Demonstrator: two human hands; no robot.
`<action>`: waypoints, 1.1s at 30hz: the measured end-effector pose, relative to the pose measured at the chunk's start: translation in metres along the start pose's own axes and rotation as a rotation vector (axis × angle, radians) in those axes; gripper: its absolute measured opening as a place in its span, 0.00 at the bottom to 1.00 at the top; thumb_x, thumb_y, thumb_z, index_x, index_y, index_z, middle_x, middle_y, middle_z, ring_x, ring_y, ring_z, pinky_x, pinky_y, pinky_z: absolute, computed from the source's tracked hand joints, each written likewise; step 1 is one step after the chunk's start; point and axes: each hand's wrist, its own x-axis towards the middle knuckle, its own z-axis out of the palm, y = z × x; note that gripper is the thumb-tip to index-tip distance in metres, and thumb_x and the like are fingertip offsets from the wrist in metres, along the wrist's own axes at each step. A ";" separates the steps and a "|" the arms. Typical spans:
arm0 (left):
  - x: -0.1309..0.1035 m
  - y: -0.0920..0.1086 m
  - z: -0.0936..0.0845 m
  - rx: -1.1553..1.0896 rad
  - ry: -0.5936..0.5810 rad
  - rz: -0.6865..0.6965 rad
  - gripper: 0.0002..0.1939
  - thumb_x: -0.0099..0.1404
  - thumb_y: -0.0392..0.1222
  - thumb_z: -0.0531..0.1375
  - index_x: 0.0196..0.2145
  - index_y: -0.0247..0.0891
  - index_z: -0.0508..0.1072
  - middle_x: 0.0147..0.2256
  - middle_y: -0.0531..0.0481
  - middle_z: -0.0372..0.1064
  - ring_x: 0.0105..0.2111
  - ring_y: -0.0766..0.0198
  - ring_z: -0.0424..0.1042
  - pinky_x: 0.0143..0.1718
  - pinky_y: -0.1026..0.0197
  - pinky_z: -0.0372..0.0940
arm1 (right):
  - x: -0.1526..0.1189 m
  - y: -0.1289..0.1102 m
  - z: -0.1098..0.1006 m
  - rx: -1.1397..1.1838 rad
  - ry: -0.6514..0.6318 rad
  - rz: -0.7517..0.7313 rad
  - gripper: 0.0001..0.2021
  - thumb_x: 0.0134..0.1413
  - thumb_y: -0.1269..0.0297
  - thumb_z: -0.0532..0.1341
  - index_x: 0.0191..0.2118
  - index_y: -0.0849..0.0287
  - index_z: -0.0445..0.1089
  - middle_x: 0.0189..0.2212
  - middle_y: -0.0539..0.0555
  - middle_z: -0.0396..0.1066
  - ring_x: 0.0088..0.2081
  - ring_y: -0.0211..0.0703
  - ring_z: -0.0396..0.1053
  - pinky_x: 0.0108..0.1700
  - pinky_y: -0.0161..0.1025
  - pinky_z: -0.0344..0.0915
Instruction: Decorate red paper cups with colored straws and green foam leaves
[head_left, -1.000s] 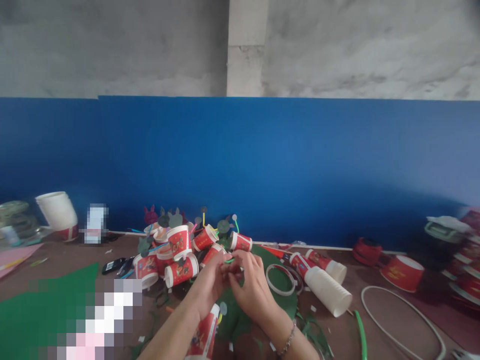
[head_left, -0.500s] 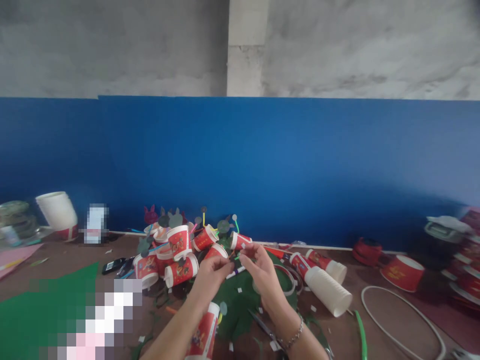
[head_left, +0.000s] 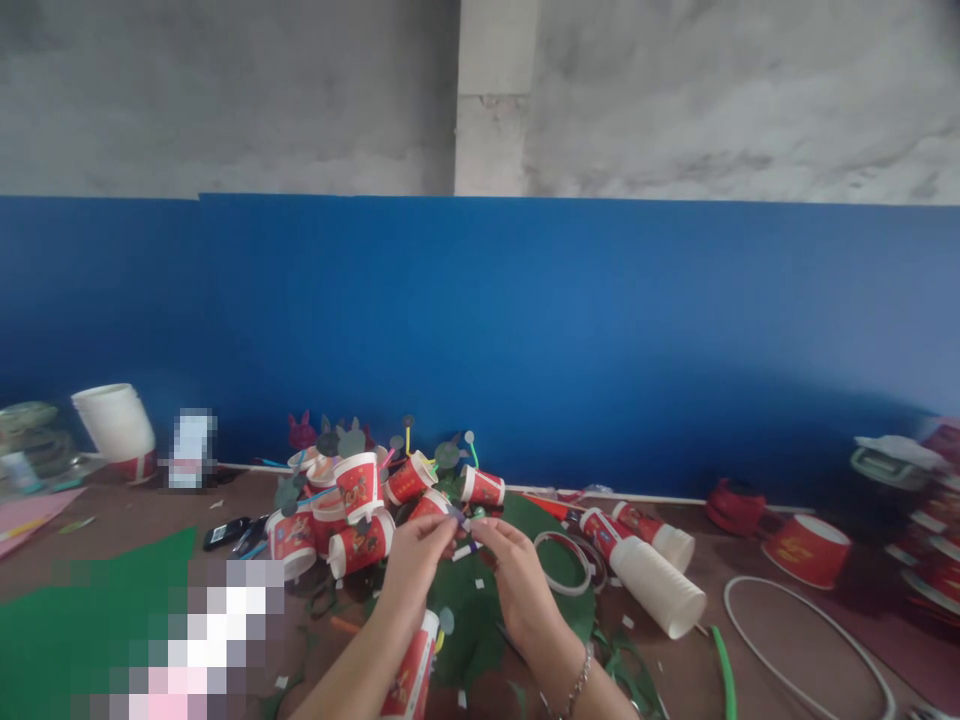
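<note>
My left hand (head_left: 418,555) and my right hand (head_left: 511,565) meet above a dark green sheet (head_left: 469,625). Both have thumb and forefinger pinched on a small purplish piece (head_left: 458,517) with a pale end near the right fingertips; its kind is too small to make out. Just under the fingers lies a white stick-like item (head_left: 466,550) with a dark end. Red-and-white paper cups (head_left: 357,484), several with bent straws and grey cut-out shapes, are heaped beyond my left hand. Another printed cup (head_left: 411,670) lies partly hidden beneath my left forearm.
To the right are stacked white cups (head_left: 658,588), a coil of pale tape or tubing (head_left: 562,563), a green strip (head_left: 723,670), a large pale loop (head_left: 814,650) and a red tub (head_left: 806,550). Green paper (head_left: 142,570) and a black object (head_left: 226,533) lie left. A blue panel (head_left: 480,340) stands behind.
My right hand has moved left and its fingers have closed to a pinch against my left fingertips. My left hand has shifted slightly up. The cups have stayed where they were.
</note>
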 end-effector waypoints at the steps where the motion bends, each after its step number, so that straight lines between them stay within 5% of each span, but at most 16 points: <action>1: -0.001 0.001 0.000 0.000 0.001 0.001 0.11 0.47 0.46 0.64 0.23 0.34 0.78 0.21 0.50 0.73 0.25 0.63 0.69 0.29 0.64 0.63 | 0.000 0.000 0.000 -0.006 -0.001 0.001 0.07 0.41 0.61 0.67 0.25 0.58 0.72 0.23 0.49 0.71 0.28 0.40 0.65 0.33 0.34 0.59; 33: -0.006 0.003 0.002 0.002 -0.013 0.001 0.10 0.47 0.45 0.64 0.22 0.34 0.78 0.21 0.49 0.74 0.24 0.63 0.69 0.28 0.64 0.63 | -0.004 -0.006 0.003 -0.069 0.034 -0.027 0.08 0.39 0.60 0.66 0.23 0.60 0.73 0.23 0.51 0.72 0.28 0.41 0.65 0.31 0.34 0.60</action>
